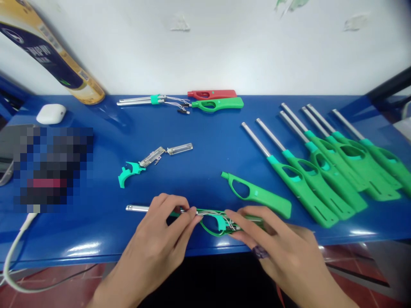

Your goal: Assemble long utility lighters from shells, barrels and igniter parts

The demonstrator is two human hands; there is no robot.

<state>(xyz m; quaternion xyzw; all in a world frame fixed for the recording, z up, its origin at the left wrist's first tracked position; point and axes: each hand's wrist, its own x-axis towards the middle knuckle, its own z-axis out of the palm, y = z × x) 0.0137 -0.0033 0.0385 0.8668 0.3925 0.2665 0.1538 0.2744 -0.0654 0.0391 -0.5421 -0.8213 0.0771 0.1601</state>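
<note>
At the table's front edge, both my hands are closed on an opened green long-nose gas lighter (210, 231). My left hand (162, 231) pinches the thin white wires near the base of its metal tube, which sticks out to the left. My right hand (276, 241) grips the handle end, with thumb and forefinger at the wires beside the turquoise trigger (221, 222). The inside of the handle is partly hidden by my right fingers. A loose green handle half (268, 200) lies just beyond my right hand.
Several closed green lighters (306, 194) lie at right. Turquoise triggers (130, 172) and clear fuel tanks (152, 157) lie left of centre. Along the wall are metal tubes with wires (139, 102), red (223, 93) and green handle halves (224, 103), and a tall bottle (53, 53). An earbud case (51, 114) is at left.
</note>
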